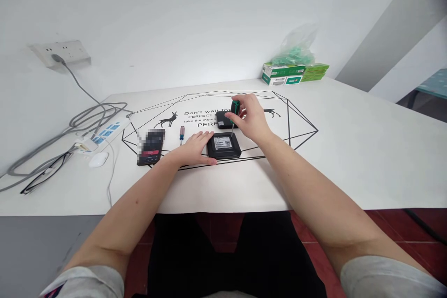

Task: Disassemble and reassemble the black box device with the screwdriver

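A square black electronic device (224,152) lies flat on the table with a white printed label facing up. My left hand (196,149) grips its left side, fingers at the far corner and thumb by the near one. My right hand (252,118) is closed around the green and black handle of a screwdriver (235,107). The screwdriver stands nearly upright, its tip at the device's far right corner. Just behind, a second black piece (222,120) with a small white label is partly covered by my right hand. Another screwdriver (182,133), with a clear and blue handle, lies left of the device.
A phone (151,148) rests left of my left hand. Farther left are a power strip (108,132), coiled grey cables (80,123), glasses (45,174) and a white earphone case (98,159). Green and white boxes (284,73) under a plastic bag (296,49) stand at the back right.
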Action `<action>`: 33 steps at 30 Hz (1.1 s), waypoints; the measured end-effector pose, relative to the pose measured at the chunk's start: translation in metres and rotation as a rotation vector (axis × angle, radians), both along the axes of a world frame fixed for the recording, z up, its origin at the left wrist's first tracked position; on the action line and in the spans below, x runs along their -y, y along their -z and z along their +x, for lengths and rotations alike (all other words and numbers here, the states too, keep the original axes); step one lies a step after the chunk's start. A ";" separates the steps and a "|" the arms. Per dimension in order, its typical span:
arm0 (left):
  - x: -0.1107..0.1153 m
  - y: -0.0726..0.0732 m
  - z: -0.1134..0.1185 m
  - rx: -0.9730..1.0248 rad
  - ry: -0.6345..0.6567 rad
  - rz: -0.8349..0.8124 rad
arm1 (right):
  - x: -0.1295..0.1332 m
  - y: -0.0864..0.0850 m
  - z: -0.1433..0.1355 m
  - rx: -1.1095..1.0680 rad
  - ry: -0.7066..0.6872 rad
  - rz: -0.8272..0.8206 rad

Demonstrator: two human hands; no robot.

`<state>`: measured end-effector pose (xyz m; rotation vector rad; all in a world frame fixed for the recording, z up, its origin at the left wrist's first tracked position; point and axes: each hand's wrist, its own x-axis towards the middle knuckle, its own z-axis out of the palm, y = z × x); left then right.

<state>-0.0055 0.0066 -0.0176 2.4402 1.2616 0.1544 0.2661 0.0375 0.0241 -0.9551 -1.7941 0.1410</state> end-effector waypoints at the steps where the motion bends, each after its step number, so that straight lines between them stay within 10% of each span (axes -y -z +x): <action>1: 0.000 -0.001 0.000 -0.008 -0.003 -0.003 | 0.002 -0.001 -0.001 -0.007 -0.010 0.010; 15: -0.002 0.001 -0.002 -0.005 0.012 -0.002 | 0.004 0.003 -0.014 -0.313 -0.195 -0.182; 33: 0.003 -0.006 0.002 -0.050 0.003 -0.029 | 0.005 0.006 -0.014 -0.268 -0.037 -0.028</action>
